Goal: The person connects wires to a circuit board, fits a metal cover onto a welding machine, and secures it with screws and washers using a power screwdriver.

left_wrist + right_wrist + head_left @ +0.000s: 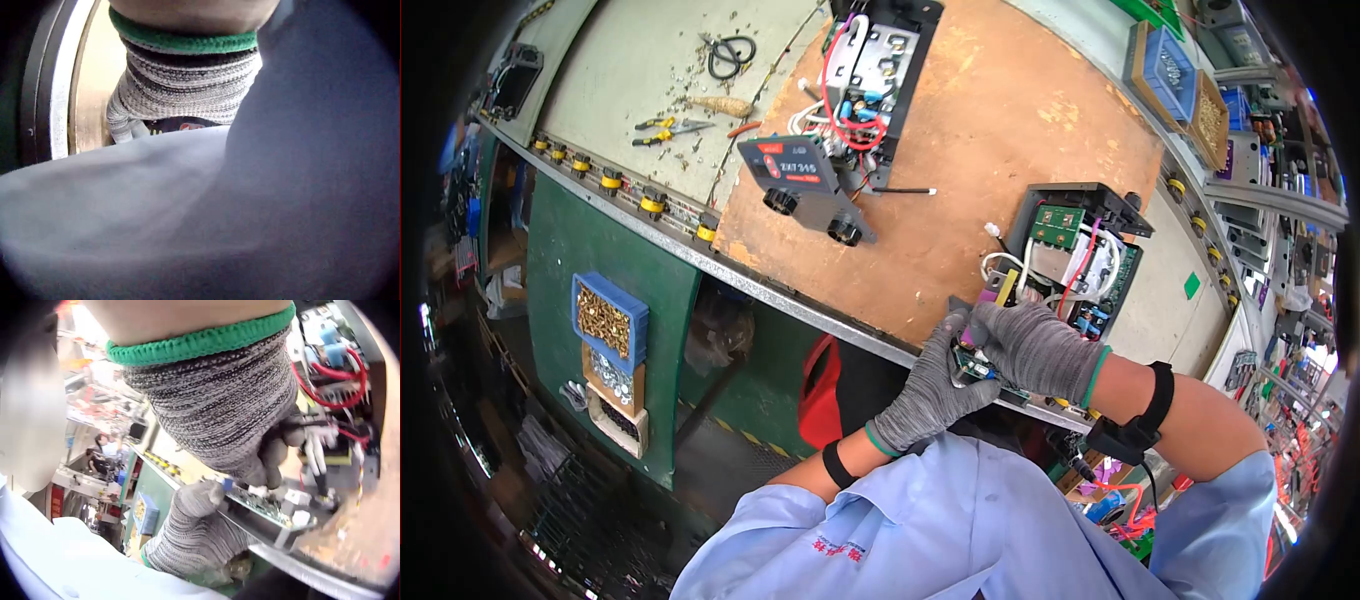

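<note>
Both hands wear grey knitted gloves and meet at the near edge of the workbench. My left hand (935, 390) grips the edge of a dark panel carrying a circuit board (269, 509), its thumb over the near corner. Over that board, my right hand (1040, 345) curls its fingers on wires (319, 422) leading from the open machine; a small white connector (257, 489) shows at the fingertips. The open black machine (1125, 285), with a green circuit board (1058, 226) on top, stands just beyond the right hand. In the left wrist view, sleeve cloth hides most of the left hand.
A second open machine (900, 75) stands farther left, its front panel (805, 165) tilted out. Yellow-handled pliers (668, 130), scissors (728, 57) and loose screws lie beyond. A blue bin of brass screws (610, 320) stands lower left; more bins (1170, 70) at upper right.
</note>
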`<state>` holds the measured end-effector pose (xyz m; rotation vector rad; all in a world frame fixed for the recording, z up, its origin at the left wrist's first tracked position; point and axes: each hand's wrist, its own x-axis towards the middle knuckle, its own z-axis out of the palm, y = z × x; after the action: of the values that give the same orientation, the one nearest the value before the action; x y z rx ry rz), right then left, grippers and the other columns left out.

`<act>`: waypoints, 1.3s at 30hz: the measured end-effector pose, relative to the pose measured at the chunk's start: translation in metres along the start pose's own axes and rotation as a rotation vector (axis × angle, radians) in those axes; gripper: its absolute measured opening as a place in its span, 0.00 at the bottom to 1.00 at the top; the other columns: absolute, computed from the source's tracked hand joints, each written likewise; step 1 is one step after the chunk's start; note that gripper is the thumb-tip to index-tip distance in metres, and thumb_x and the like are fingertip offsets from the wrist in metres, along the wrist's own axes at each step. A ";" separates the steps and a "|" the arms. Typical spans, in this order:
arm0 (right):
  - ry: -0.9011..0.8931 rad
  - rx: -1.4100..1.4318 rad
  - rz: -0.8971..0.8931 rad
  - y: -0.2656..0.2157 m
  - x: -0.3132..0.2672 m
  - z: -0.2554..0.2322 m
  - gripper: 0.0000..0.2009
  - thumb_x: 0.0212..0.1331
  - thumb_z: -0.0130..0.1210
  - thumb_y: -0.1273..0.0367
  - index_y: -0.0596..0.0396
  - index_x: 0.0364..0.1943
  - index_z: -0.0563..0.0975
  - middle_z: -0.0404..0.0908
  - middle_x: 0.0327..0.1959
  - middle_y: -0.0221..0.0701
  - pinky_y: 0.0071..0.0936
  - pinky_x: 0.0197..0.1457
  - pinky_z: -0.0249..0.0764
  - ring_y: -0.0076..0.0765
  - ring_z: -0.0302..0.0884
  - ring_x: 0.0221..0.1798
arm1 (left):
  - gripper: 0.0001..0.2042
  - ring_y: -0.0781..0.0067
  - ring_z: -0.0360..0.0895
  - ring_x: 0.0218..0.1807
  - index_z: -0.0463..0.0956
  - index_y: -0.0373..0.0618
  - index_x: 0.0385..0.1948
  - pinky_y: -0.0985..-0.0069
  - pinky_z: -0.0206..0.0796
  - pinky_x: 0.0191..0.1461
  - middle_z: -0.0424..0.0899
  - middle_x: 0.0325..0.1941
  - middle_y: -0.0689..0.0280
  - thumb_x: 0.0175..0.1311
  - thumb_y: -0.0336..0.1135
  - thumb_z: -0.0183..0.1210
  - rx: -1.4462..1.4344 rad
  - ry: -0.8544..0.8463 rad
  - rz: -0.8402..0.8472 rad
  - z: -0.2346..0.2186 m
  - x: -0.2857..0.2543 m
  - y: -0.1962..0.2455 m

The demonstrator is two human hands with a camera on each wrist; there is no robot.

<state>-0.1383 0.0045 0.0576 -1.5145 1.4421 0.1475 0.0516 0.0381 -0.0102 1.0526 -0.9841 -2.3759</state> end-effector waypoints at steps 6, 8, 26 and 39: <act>0.801 -0.167 -0.184 -0.034 -0.077 -0.076 0.06 0.57 0.63 0.71 0.54 0.37 0.82 0.83 0.33 0.41 0.42 0.42 0.78 0.46 0.83 0.35 | 0.35 0.74 0.73 0.59 0.61 0.43 0.67 0.73 0.67 0.67 0.74 0.58 0.64 0.57 0.31 0.69 -0.048 -0.076 0.007 0.006 0.002 0.041; 1.012 0.092 -0.031 -0.016 -0.123 -0.065 0.05 0.59 0.64 0.74 0.56 0.39 0.82 0.84 0.33 0.39 0.36 0.44 0.79 0.40 0.84 0.35 | 0.33 0.75 0.73 0.58 0.62 0.43 0.66 0.73 0.69 0.64 0.74 0.57 0.65 0.59 0.32 0.69 -0.030 -0.099 -0.021 0.008 0.000 0.050; 0.221 1.247 0.396 0.088 -0.095 0.100 0.20 0.65 0.61 0.53 0.60 0.36 0.83 0.82 0.26 0.33 0.29 0.32 0.74 0.28 0.77 0.26 | 0.34 0.70 0.79 0.55 0.65 0.47 0.65 0.63 0.80 0.55 0.77 0.54 0.65 0.61 0.48 0.71 0.116 0.056 -0.208 0.002 -0.004 0.025; 0.299 1.374 0.198 0.067 -0.117 0.077 0.21 0.69 0.58 0.52 0.56 0.28 0.80 0.74 0.20 0.26 0.25 0.32 0.67 0.23 0.70 0.25 | 0.34 0.67 0.83 0.47 0.66 0.46 0.63 0.62 0.82 0.51 0.79 0.51 0.65 0.57 0.47 0.72 0.080 0.167 -0.212 0.013 -0.014 0.017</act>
<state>-0.1852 0.1527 0.0615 -0.2554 1.3793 -0.8290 0.0519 0.0402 0.0156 1.4243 -0.9550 -2.3793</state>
